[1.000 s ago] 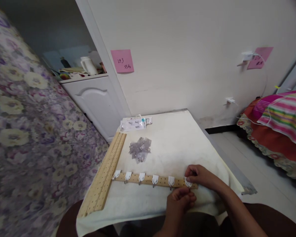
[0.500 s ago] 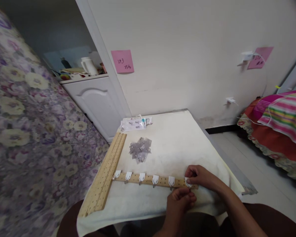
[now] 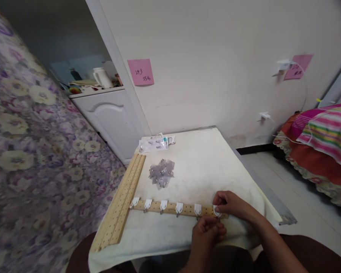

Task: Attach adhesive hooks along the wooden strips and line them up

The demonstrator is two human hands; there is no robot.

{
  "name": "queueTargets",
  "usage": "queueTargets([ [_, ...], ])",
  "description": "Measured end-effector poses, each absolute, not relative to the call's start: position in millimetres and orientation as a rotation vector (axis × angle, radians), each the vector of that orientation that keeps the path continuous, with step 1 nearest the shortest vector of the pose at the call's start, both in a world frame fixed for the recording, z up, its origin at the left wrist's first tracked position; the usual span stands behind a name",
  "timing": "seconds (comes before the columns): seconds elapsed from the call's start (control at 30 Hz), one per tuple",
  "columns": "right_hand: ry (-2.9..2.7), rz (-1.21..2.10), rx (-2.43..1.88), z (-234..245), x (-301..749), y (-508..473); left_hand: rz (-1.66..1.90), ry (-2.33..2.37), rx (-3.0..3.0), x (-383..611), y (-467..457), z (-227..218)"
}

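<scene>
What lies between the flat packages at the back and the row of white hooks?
In the head view, a pile of clear squares with metal hooks lies between the flat packages and the row of white hooks.

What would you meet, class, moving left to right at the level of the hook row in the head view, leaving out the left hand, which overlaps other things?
Floral curtain → perforated wooden boards → first white hook → second white hook → third white hook → fourth white hook → fifth white hook → right hand → floor
</scene>
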State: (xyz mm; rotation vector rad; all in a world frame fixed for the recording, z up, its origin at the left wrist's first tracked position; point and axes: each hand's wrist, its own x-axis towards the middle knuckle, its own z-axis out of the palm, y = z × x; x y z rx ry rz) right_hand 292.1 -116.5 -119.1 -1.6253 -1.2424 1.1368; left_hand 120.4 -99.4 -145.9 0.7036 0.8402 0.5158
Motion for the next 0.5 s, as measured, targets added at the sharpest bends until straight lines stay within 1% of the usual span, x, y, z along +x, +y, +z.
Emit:
queueTargets([
  [0.5,-1.225,1.159,-1.591,-119.3,293.4,-116.4,0.534,0.853,0.639,121.7,-99.7,-147.0],
])
